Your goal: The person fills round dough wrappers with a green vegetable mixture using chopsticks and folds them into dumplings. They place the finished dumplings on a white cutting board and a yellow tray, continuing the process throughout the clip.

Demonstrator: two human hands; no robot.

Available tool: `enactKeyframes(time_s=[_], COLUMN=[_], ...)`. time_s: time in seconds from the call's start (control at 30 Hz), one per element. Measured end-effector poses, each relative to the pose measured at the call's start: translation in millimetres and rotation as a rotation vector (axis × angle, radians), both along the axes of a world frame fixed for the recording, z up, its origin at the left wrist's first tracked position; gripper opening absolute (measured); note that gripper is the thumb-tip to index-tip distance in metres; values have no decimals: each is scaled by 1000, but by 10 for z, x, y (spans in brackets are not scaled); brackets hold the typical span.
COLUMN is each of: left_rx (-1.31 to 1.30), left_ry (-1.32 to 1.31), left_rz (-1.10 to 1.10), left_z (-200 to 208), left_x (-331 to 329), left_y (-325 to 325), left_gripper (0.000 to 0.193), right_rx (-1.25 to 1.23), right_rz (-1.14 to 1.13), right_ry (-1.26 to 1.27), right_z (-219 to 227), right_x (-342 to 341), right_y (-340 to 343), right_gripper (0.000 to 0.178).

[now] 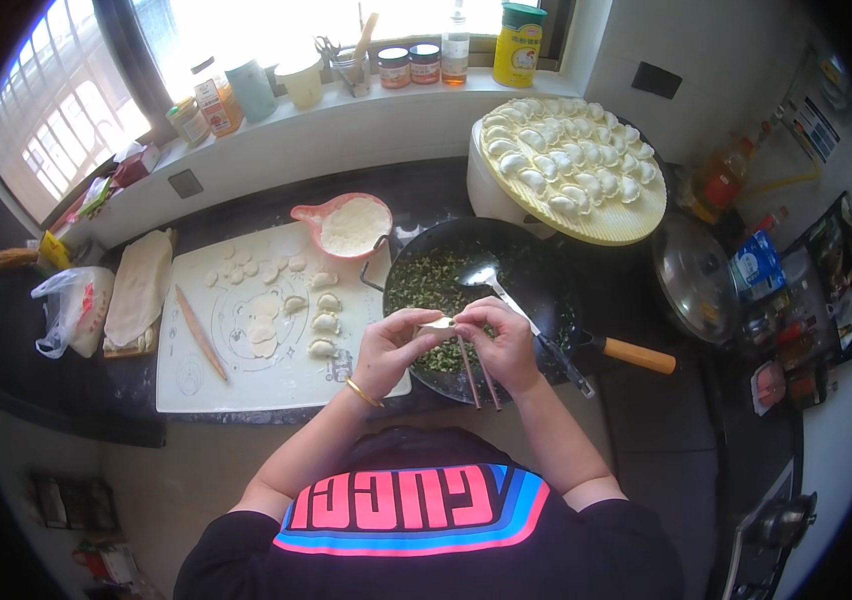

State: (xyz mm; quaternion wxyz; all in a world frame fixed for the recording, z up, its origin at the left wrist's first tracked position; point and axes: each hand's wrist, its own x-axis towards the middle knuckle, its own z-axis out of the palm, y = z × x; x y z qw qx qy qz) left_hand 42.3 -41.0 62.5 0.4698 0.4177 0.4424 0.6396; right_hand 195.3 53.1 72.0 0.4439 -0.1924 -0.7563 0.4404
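Over the wok's near rim | left hand [393, 350] and right hand [506, 345] pinch one dumpling wrapper [437, 324] together | chopsticks [476, 370] hang under right hand | best to seal evenly, filling tucked in | beyond: wok [536, 270] of green filling, tray of dumplings [636, 222]

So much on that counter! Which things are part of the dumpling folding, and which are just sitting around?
In use: left hand, right hand, dumpling wrapper, chopsticks, wok of green filling, white mat, rolling pin, flour bowl, tray of finished dumplings.

Lying about: windowsill jars, plastic bag, glass lid.
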Motion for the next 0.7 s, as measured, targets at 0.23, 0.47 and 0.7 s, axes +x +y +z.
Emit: enactKeyframes(time_s=[0.23, 0.47, 0.7], left_rx=[27, 14, 18], left_ry=[37, 60, 76], left_rz=[0, -38, -47], left_z=[0, 45, 12], left_x=[7, -15, -10], left_y=[-3, -15, -10], left_gripper=[29, 32, 39], right_rx=[156, 180, 308], right_rz=[-151, -30, -123], right_ry=[26, 4, 22], right_z=[-11, 76, 10], right_x=[-76, -53, -100], right_y=[-77, -34, -43], right_gripper=[8, 10, 8])
